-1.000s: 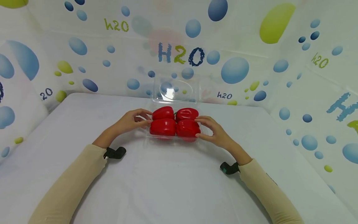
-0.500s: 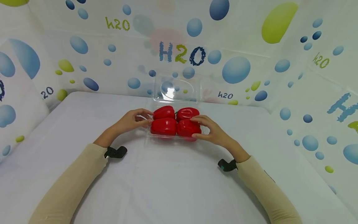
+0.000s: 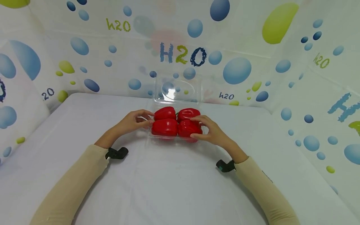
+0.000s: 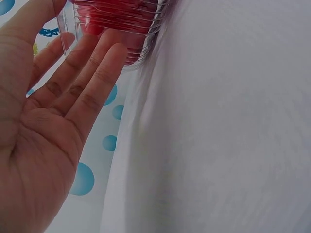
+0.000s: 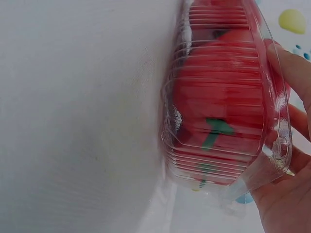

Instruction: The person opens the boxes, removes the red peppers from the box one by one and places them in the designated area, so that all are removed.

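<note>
A clear plastic clamshell tray [image 3: 148, 137] sits on the white table and holds four red bell peppers in two rows. Its lid [image 3: 177, 89] stands open at the back. My left hand [image 3: 140, 120] rests against the tray's left side; in the left wrist view its fingers [image 4: 92, 68] lie straight against the ribbed clear wall [image 4: 121, 24]. My right hand [image 3: 202, 128] reaches over the right rim and curls round the near right pepper [image 3: 185, 128], fingers on top and thumb at the front. The right wrist view shows the tray [image 5: 218, 97] from the side, with a finger [image 5: 291, 68] over its rim.
The white table [image 3: 168, 184] stretches wide in front of the tray. Cloth walls [image 3: 236, 47] printed with blue bubbles close in the back and both sides. A black wrist camera strap [image 3: 116, 153] sits on each forearm.
My right hand has slid left from the tray's right side onto the near right pepper, fingers curling over it. The left hand and tray have stayed put.
</note>
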`<state>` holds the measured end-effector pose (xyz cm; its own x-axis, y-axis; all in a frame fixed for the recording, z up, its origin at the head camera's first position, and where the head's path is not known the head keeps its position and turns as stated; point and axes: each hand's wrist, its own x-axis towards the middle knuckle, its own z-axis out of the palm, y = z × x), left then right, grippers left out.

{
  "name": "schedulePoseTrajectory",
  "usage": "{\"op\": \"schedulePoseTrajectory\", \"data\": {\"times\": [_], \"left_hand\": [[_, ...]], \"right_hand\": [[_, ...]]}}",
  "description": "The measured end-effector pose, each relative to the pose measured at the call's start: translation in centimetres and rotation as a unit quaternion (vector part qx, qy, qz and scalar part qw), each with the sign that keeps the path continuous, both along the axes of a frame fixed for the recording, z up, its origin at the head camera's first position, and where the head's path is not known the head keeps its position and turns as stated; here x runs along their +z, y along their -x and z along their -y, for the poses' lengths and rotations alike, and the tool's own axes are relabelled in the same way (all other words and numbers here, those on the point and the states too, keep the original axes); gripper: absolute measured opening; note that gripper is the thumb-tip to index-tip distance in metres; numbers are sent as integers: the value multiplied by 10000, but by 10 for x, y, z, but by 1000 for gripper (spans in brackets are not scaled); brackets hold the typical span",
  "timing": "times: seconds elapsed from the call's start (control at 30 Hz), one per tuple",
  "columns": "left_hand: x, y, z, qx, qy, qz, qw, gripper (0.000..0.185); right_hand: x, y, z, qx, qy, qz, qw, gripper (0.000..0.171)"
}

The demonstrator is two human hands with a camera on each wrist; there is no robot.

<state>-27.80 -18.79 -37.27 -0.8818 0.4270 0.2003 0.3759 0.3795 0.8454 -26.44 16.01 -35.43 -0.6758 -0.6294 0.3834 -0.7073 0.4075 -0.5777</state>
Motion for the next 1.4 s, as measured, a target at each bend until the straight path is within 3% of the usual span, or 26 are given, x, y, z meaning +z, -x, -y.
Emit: {"op": "schedulePoseTrajectory", "data": {"times": [0.43,0.73,0.97,1.4], "left_hand": [[-5,3,2,-16,-28,19,10000,41],[-3,4,-1,-107,-4,10,9999,41],[-3,3,0,-10,31,64,10000,42],[-3,4,0,-131,-68,-8,9999,41]], "right_hand": [[-5,0,1,-154,96,-469,9987,60],[19,-25,6,-189,75,-522,9984,54],[21,-24,6,-143,82,-445,9989,54],[20,-24,6,-135,131,-468,9987,54]]}}
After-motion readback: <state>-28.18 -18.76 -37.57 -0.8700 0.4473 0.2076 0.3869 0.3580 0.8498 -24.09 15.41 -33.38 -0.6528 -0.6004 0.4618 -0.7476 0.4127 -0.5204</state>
